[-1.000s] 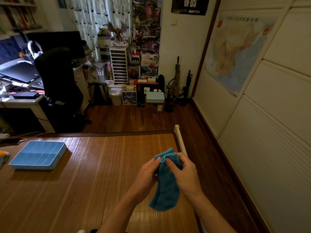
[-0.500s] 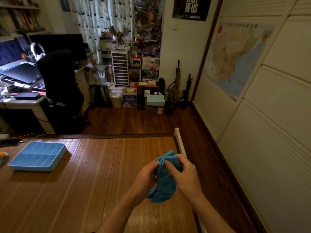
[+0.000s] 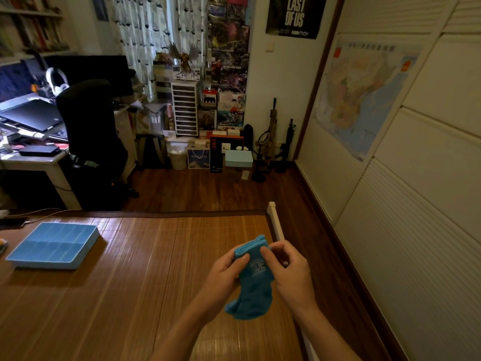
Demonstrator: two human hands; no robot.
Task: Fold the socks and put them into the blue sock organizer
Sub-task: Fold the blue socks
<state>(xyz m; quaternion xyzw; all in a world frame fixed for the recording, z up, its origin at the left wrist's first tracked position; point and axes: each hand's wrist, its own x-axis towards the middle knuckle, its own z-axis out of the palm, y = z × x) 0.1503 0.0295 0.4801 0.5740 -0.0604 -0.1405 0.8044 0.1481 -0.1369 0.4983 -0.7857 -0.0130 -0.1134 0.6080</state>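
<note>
Folding is only underway: the left hand (image 3: pixel 223 272) and right hand (image 3: pixel 289 273) each pinch the upper end of the teal sock (image 3: pixel 254 289), its toe hanging, well right of the blue sock organizer (image 3: pixel 87 252), whose compartments look empty.

A lived-in bedroom-study: desk (image 3: pixel 39 162) with laptop (image 3: pixel 33 114), office chair (image 3: pixel 88 126), wall posters (image 3: pixel 295 15), map (image 3: pixel 361 95), stacked hobby boxes (image 3: pixel 229 74).

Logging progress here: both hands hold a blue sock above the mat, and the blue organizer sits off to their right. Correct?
Not quite: the head view shows the organizer off to their left. The left hand and right hand do hold the sock above the mat.
</note>
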